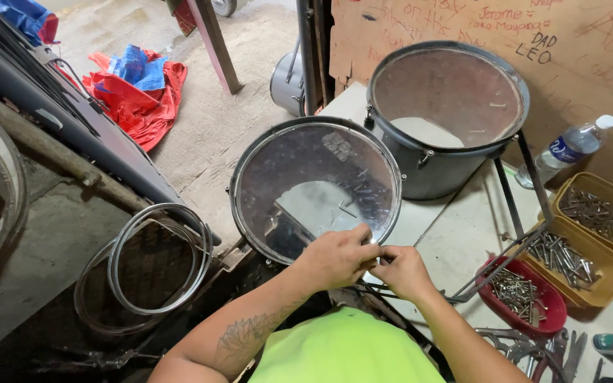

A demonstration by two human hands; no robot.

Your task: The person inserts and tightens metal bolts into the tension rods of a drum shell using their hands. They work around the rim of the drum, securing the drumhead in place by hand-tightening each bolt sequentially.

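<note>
A drum with a clear head [313, 184] and a dark metal rim stands in front of me. My left hand [336, 257] is closed on its near rim, fingers pinched on a small part that I cannot make out. My right hand [400, 270] meets it from the right, fingertips pinched at the same spot on the rim. A second, larger dark drum [448, 113] with a clear head stands behind it to the right.
Two yellow trays [594, 237] and a red tray [526, 292] hold metal screws at right. A plastic water bottle [565, 150] lies near a cardboard wall. Loose metal hoops [154, 259] lie at left, red and blue cloth [136, 89] farther back. Tools [533, 351] lie at bottom right.
</note>
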